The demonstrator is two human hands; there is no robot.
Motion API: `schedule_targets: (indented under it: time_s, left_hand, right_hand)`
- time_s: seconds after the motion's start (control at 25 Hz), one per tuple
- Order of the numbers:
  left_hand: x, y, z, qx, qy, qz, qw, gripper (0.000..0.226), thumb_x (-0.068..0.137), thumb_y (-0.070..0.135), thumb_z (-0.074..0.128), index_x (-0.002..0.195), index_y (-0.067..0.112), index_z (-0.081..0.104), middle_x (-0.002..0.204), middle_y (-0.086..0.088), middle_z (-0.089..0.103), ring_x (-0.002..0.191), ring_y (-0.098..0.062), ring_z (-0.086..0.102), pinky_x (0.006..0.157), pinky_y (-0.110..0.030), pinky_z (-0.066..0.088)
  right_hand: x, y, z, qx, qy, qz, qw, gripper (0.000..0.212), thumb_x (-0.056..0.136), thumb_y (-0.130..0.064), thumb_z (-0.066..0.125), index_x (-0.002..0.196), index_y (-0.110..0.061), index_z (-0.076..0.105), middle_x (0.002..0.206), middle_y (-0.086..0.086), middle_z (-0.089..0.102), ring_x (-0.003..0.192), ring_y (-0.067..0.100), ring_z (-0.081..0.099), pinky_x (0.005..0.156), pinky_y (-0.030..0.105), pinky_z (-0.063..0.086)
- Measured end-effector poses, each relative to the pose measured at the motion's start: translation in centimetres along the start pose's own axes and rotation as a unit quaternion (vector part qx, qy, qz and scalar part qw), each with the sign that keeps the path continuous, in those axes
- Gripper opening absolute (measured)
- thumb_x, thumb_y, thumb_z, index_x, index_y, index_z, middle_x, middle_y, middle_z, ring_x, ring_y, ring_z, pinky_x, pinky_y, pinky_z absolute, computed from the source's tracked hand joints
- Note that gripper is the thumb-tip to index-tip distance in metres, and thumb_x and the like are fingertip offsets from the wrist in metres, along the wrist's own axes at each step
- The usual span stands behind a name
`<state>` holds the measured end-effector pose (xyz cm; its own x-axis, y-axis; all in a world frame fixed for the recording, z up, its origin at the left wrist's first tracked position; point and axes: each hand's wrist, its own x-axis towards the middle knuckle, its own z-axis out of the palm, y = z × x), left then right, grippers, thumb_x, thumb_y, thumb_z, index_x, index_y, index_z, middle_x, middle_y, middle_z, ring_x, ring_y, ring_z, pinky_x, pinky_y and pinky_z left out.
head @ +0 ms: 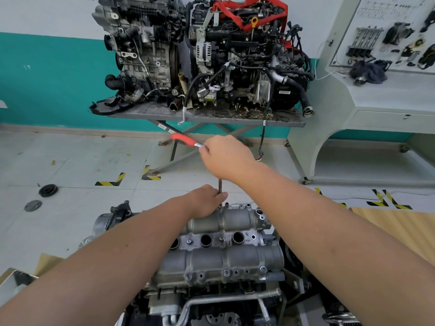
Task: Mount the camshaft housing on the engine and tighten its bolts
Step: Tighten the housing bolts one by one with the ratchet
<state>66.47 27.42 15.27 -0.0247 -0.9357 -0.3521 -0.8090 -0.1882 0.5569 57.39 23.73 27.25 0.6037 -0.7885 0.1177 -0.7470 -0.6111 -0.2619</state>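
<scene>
The ratchet (186,139) head is gripped by the right hand (226,156), its extension bar (220,186) pinched by the left hand (207,200) over a far-edge bolt of the camshaft housing (223,255); tilting risks the socket slipping off.

The camshaft housing (226,245), a grey cast-metal cover with two long rounded lobes and three round wells between them, is seated flat on top of the engine (211,302). Bolts (263,269) are seen along its near edge and at its far edge.
</scene>
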Motion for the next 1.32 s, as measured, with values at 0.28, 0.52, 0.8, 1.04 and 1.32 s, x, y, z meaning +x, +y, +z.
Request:
schedule_targets:
  time_s: [0.28, 0.52, 0.8, 1.04, 1.32]
  left_hand:
    - [-0.3, 0.0, -0.1, 0.003, 0.007, 0.017, 1.0, 0.05, 0.105, 0.046, 0.037, 0.066, 0.016, 0.043, 0.072, -0.002, 0.045, 0.069, -0.02, 0.047, 0.067, -0.032, 0.036]
    - [0.0, -0.1, -0.1, 0.001, 0.003, -0.002, 1.0, 0.048, 0.105, 0.047, 0.035, 0.071, 0.016, 0.047, 0.074, -0.001, 0.046, 0.078, -0.026, 0.054, 0.064, -0.032, 0.035]
    - [-0.1, -0.1, 0.1, 0.002, 0.042, 0.07, 0.997, 0.037, 0.105, 0.025, 0.043, 0.133, 0.003, 0.053, 0.119, -0.014, 0.06, 0.11, -0.028, 0.057, 0.094, -0.024, 0.042]
    - [0.0, -0.2, -0.1, 0.033, -0.006, 0.043, 0.999, 0.043, 0.108, 0.038, 0.031, 0.135, 0.014, 0.052, 0.138, -0.008, 0.053, 0.114, -0.024, 0.05, 0.094, -0.032, 0.036]
    - [0.1, -0.3, 0.1, 0.051, 0.008, 0.02, 0.998, 0.044, 0.106, 0.039, 0.036, 0.072, 0.015, 0.048, 0.102, -0.015, 0.053, 0.101, -0.036, 0.057, 0.085, -0.039, 0.042]
  right_hand:
    - [-1.0, 0.4, 0.3, 0.762, 0.001, 0.273, 0.587, 0.01, 0.099, -0.005, 0.052, 0.091, -0.008, 0.057, 0.064, 0.002, 0.067, 0.084, 0.023, 0.067, 0.054, 0.024, 0.05]
    - [-2.3, 1.1, 3.9, 0.668, 0.163, 0.174, 0.705, 0.018, 0.102, -0.041, 0.052, 0.095, -0.04, 0.07, 0.105, -0.008, 0.071, 0.096, 0.01, 0.061, 0.089, 0.031, 0.044]
    - [-2.8, 3.4, 4.7, 0.092, 0.343, -0.213, 0.91, 0.027, 0.091, -0.006, 0.058, 0.113, -0.001, 0.073, 0.131, 0.019, 0.063, 0.116, 0.035, 0.06, 0.093, 0.04, 0.05]
    - [-2.3, 0.5, 1.8, -0.205, 0.108, -0.125, 0.965, 0.044, 0.102, -0.047, 0.033, 0.128, -0.017, 0.052, 0.106, 0.008, 0.059, 0.098, 0.031, 0.055, 0.074, 0.04, 0.037]
    - [-0.4, -0.6, -0.8, 0.17, -0.081, 0.097, 0.977, 0.023, 0.101, -0.022, 0.04, 0.105, -0.008, 0.058, 0.084, 0.01, 0.069, 0.081, 0.032, 0.069, 0.064, 0.036, 0.045]
